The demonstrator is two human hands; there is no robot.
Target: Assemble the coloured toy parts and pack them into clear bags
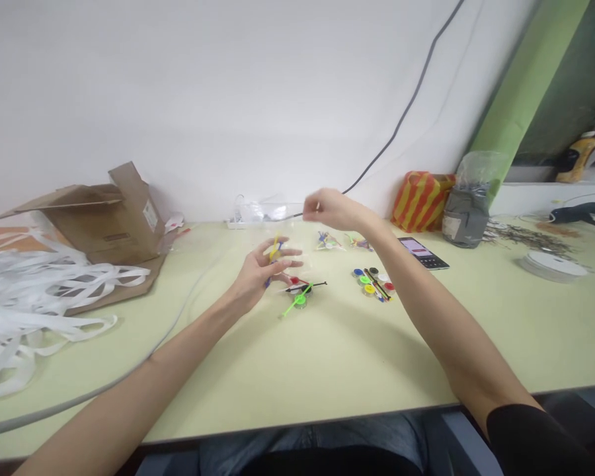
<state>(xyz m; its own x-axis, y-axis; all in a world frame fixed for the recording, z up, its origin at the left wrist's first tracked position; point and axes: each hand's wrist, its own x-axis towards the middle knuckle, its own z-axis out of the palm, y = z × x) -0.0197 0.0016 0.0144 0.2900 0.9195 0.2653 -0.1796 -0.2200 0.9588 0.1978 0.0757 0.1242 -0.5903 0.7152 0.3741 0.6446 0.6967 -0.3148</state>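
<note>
Left hand [254, 281] stands half-closed at mid-table, its fingertips curled around a yellow plastic stick [275, 246] and a blue plastic stick [268, 282]. Right hand [333, 210] hangs above the far part of the pale green tabletop [352, 350], its fingers [311, 205] drawn together in a pinch. Whether that pinch has hold of anything cannot be told, although a faint clear plastic film [282, 248] appears to span the gap between the hands. Fingertip contact suits parts this slender: apply light, even pressure so that the sticks neither bow nor slip.

Directly beside the left hand lie a green stick [295, 305] on a green disc [300, 301], a black arrow-tipped stick [307, 286] and a small red piece [294, 280]. Farther right are a cluster of coloured round caps [371, 283], two small clear bags of coloured pieces [330, 241] and a smartphone [423, 252]. Outermost, a cardboard box [114, 221] and white plastic strapping [34, 304] occupy the left, while a striped bag [421, 201] and a grey jar [466, 215] stand against the wall.
</note>
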